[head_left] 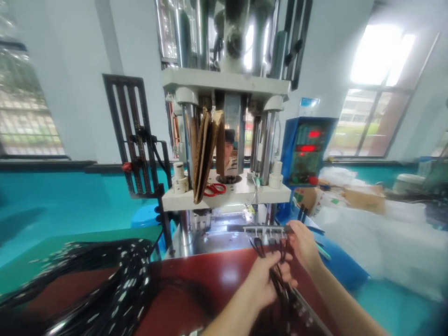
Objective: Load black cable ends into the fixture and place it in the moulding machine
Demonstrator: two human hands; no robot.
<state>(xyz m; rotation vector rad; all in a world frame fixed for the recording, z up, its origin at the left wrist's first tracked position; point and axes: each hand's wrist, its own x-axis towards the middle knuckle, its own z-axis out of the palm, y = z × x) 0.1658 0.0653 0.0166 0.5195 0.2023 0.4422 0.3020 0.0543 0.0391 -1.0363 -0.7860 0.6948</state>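
Observation:
My left hand (264, 281) is closed round a bunch of black cables (278, 284) above the front of the red table. The cables run up to a narrow grey strip (264, 229) with short pale teeth along it. Where the strip ends on the right, my right hand (305, 243) pinches it between thumb and fingers. The cables' upper ends meet the strip's underside, but blur hides how they join. Below my hands the cables hang down over a long dark bar (311, 311).
A white press (226, 200) with steel columns stands ahead, with folded cardboard (205, 158) and red-handled scissors (219, 188) on its plate. A large heap of black cables (122, 280) lies left on the red table (224, 275). Right stands a blue control box (292, 151); white sacks (395, 238) lie beyond.

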